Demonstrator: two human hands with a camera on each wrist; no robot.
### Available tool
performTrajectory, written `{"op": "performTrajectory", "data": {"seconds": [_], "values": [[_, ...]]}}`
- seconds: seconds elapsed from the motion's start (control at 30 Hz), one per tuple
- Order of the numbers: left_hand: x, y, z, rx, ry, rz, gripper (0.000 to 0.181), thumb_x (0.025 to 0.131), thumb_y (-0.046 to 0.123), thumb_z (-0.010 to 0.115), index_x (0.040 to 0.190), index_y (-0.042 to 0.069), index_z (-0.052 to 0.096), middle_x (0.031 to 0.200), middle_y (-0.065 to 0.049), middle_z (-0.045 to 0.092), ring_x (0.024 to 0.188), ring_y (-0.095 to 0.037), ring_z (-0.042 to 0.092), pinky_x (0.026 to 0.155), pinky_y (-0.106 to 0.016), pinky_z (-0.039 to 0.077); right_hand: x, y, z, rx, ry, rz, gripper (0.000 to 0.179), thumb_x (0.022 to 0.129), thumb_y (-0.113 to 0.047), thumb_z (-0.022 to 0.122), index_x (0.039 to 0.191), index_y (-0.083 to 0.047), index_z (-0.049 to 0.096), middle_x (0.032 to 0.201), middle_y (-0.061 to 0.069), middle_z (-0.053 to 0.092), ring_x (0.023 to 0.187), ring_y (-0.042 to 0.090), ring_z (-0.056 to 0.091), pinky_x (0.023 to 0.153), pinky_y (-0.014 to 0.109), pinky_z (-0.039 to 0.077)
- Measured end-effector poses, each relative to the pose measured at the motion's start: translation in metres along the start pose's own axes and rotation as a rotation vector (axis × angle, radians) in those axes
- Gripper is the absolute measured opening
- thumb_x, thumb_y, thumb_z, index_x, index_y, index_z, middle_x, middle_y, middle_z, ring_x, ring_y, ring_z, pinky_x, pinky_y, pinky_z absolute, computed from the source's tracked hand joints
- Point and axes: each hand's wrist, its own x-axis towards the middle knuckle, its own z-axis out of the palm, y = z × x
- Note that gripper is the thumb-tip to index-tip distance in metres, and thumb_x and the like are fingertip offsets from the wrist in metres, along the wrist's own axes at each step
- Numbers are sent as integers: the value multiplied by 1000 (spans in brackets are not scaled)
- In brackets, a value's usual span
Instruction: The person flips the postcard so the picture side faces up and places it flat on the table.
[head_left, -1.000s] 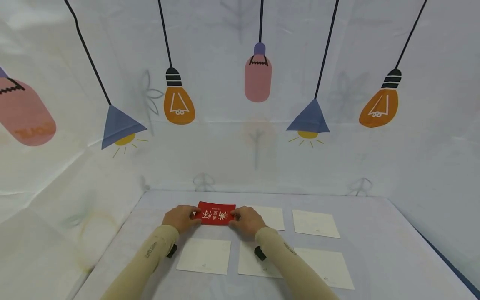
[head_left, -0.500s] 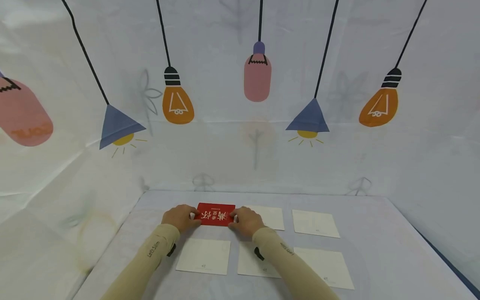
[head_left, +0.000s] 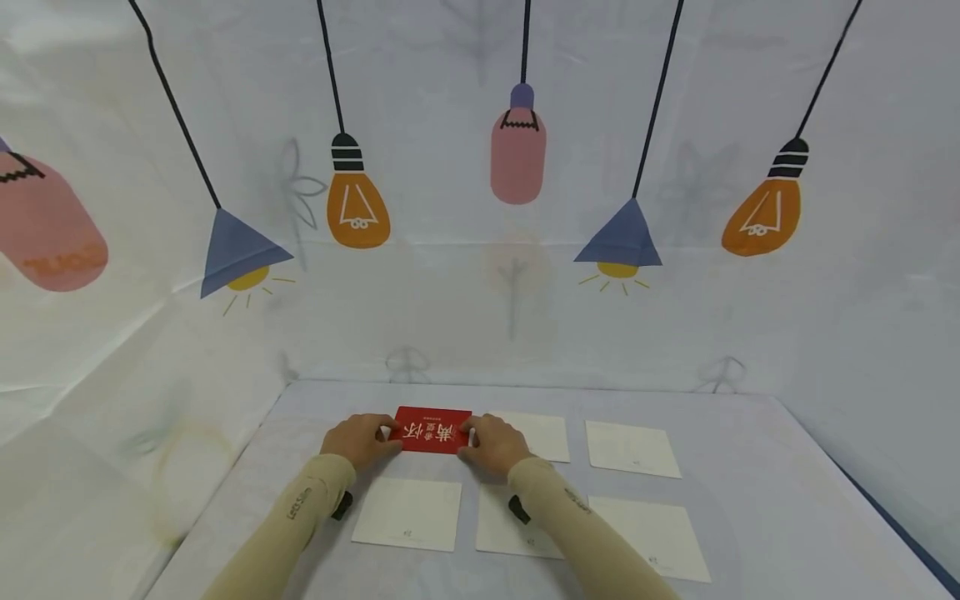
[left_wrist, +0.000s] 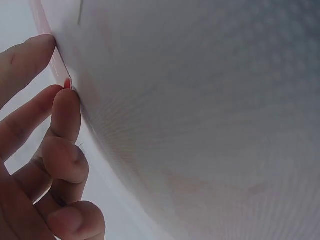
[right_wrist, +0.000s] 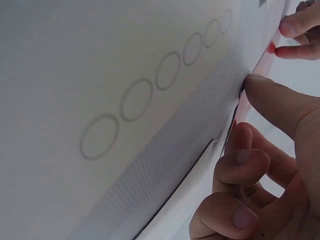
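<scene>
A red card (head_left: 429, 442) with white characters, upside down from here, lies flat near the far left of the white table. My left hand (head_left: 358, 440) grips its left end and my right hand (head_left: 495, 443) its right end, thumb and forefinger at the edges. In the left wrist view, the left hand's other fingers (left_wrist: 65, 157) are curled loosely beside the tabletop. The right wrist view shows the right thumb (right_wrist: 265, 90) at the card's edge, with the other fingers bent. Both wrist views catch only a thin strip of red.
Cream cards lie in rows: one (head_left: 543, 435) right of my right hand, another (head_left: 632, 447) farther right, and nearer ones at left (head_left: 407, 512), middle (head_left: 510, 533) and right (head_left: 648, 533). My right forearm passes over the near ones. A wall sheet (head_left: 450, 317) printed with lamps stands behind.
The red card's far edge, slightly raised and curved a second ago, now lies flatter. Both hands stay at its ends, almost unmoved.
</scene>
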Motion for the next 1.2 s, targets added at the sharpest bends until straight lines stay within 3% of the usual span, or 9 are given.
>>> {"op": "performTrajectory", "data": {"seconds": [0.27, 0.47, 0.7, 0.83, 1.0, 1.2], "values": [[-3, -5, -6, -47, 20, -7, 26, 94, 36, 70, 115, 22, 75, 90, 2, 71, 75, -16, 62, 62, -36, 50, -6, 0, -12, 56, -9, -8, 32, 92, -29, 76, 120, -16, 69, 89, -5, 59, 80, 14, 55, 72, 36, 48], [-20, -12, -11, -86, 38, 11, 29, 92, 35, 74, 117, 21, 74, 90, 5, 68, 79, -15, 60, 70, -39, 51, -23, -2, -23, 46, 2, -80, 36, 94, -33, 72, 125, -13, 68, 95, -6, 62, 83, 12, 57, 73, 34, 49], [-47, -12, -19, -160, -42, 53, 37, 86, 30, 82, 121, 21, 73, 90, 10, 63, 79, -15, 53, 69, -34, 46, -48, -11, -26, 65, -5, -127, 44, 93, -38, 72, 130, -15, 65, 102, -6, 63, 84, 10, 56, 73, 32, 50], [-58, -10, -23, -192, -88, 76, 48, 78, 36, 88, 121, 22, 72, 94, 9, 62, 80, -16, 52, 71, -35, 46, -60, -13, -23, 65, -18, -132, 49, 92, -41, 74, 132, -16, 64, 106, -5, 64, 85, 9, 56, 74, 32, 51], [-69, -11, -24, -136, -143, 64, 70, 65, 46, 94, 127, 24, 69, 101, 5, 59, 87, -18, 53, 81, -43, 50, -70, -13, -17, 48, -56, -113, 63, 86, -47, 79, 136, -14, 61, 108, -4, 62, 87, 10, 57, 80, 35, 54], [-76, -15, -21, -131, -210, 61, 77, 60, 47, 96, 128, 24, 68, 104, 3, 55, 91, -18, 54, 90, -49, 49, -79, -15, -7, -2, -75, -94, 77, 79, -56, 81, 138, -13, 60, 109, -3, 57, 89, 11, 57, 84, 36, 55]]}}
